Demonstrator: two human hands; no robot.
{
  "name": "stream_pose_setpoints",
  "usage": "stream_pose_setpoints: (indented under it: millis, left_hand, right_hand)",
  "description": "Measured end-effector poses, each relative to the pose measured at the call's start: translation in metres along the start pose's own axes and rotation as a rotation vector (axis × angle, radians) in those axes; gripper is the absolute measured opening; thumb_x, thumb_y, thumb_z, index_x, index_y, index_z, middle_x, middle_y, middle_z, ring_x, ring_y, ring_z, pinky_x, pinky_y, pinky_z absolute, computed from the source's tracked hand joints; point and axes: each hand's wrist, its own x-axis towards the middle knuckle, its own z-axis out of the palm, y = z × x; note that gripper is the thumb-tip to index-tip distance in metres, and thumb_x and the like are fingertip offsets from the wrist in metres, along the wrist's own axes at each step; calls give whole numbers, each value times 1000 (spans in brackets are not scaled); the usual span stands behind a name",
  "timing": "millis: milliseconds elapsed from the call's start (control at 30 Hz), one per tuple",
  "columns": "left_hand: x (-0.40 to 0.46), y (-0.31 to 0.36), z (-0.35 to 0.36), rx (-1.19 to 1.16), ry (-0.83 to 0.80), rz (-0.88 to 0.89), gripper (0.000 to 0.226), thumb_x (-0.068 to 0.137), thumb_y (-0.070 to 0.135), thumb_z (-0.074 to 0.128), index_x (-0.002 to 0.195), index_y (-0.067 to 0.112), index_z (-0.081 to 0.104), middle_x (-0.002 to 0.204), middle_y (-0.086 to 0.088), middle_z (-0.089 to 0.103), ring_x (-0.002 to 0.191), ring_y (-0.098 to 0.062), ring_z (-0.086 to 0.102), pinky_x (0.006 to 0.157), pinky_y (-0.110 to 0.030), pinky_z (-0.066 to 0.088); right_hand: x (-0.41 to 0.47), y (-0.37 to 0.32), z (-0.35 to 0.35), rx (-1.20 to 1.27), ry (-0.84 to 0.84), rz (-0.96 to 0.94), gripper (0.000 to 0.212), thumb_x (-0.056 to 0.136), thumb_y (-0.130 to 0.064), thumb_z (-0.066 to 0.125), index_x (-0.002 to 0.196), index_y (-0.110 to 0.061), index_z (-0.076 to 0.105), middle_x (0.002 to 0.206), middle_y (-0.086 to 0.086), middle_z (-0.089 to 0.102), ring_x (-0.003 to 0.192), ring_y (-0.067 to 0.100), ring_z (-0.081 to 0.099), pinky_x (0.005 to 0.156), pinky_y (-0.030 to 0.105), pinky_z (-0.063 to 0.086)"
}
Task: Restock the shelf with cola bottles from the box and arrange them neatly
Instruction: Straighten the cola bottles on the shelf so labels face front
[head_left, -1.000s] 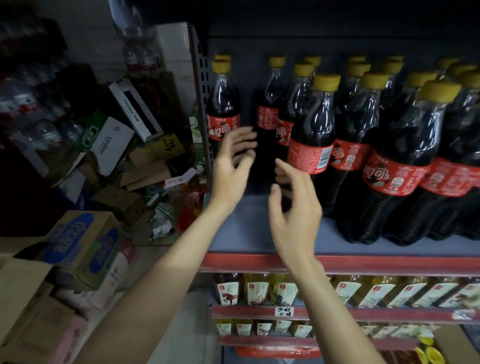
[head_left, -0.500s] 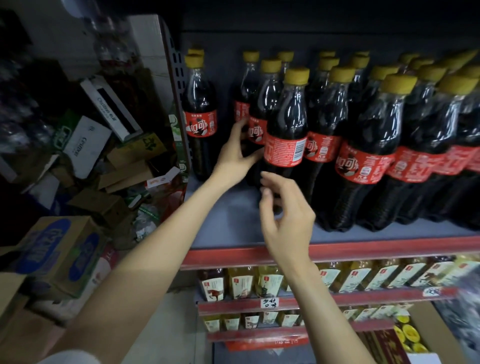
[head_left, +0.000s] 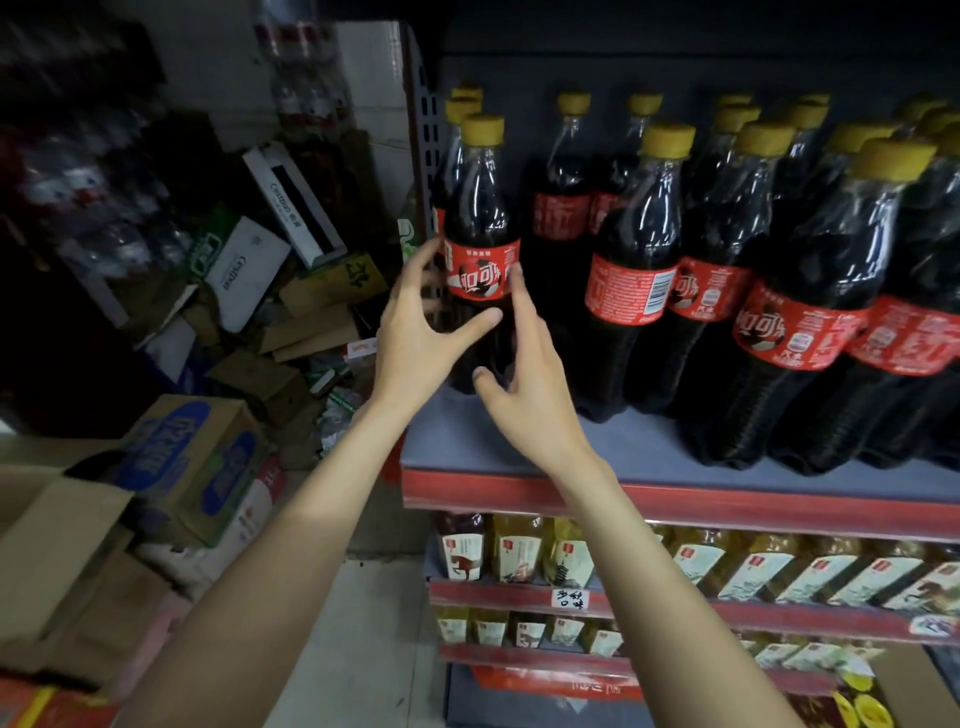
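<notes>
Here, cola bottle (head_left: 482, 249) between both hands, left hand (head_left: 422, 332) cupping, right hand (head_left: 530, 384) loosely touching

Dim light here. Left of the rack, a heap of flattened cartons (head_left: 291, 312) slumps against a pale wall (head_left: 218, 62). A blue-printed box (head_left: 192, 462) sits nearer, on the light floor (head_left: 363, 623). Below, two red-edged tiers (head_left: 675, 613) carry yellow bottles (head_left: 514, 551), and a handwritten tag (head_left: 569, 598) hangs there.
</notes>
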Motion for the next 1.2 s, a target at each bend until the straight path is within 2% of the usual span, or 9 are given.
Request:
stream_pose_setpoints:
  millis: [300,500,600,733,833,967,1033,1100,1200]
  left_hand:
    - [8,-15,-9,-7,-17,72,78,78,24,77,142,21,32,134,1,50,111,1,51,86,-5,40]
    - [13,-23,-12,-85,-83,40,80,83,19,73,147,16,25,131,16,46,124,0,47,98,-10,38]
    - [12,-23,-12,-95,-85,7,81,82,18,74,147,16,24,128,23,47,119,4,50,98,-13,41]
    - [0,-13,-11,-99,57,63,80,82,25,74,145,16,25,146,0,38,134,-13,40,108,-32,39]
    - [-26,12,2,-170,269,216,47,87,17,62,128,15,41,130,-6,49,120,-19,50,97,-33,46]
    - [-32,52,40,-429,-220,21,38,92,33,50,130,28,42,130,2,51,124,-14,51,100,-22,40]
    - [-26,65,56,-494,-429,-222,43,100,38,38,142,31,31,141,6,43,134,-13,40,109,-29,33]
    - [-24,70,63,-502,-502,-370,45,103,40,25,146,29,29,147,2,41,132,-13,40,112,-36,31]
    - [-25,66,51,-422,-436,-343,34,103,37,27,134,38,40,139,2,49,125,-18,49,105,-42,41]
  right_hand:
    - [12,2,5,58,-47,3,94,82,0,58,152,-36,7,152,0,31,84,10,56,71,27,46]
    - [18,1,11,104,-21,16,93,80,-6,60,152,-38,10,151,5,32,128,22,44,91,47,50]
    - [16,-2,9,80,-33,31,88,83,-5,61,153,-31,13,150,4,33,131,13,39,104,38,43]
    - [-16,-9,-6,5,286,-39,55,88,0,55,140,-13,44,129,4,54,112,10,54,97,35,47]
    - [-47,-6,-27,-55,636,-84,40,87,4,53,126,-4,54,116,7,56,107,21,55,91,38,47]
    - [-53,10,-40,-130,626,99,65,85,0,58,144,-8,32,136,14,38,127,26,39,106,42,37]
    - [-49,15,-40,-137,491,151,78,87,0,59,152,-12,17,145,13,30,135,21,31,112,25,29]
    - [-45,16,-40,-220,422,156,85,88,-2,61,154,-13,8,148,13,29,135,20,31,103,13,25]
    - [-37,15,-47,-285,316,125,95,86,-12,70,153,-9,3,149,14,30,130,18,33,93,13,26]
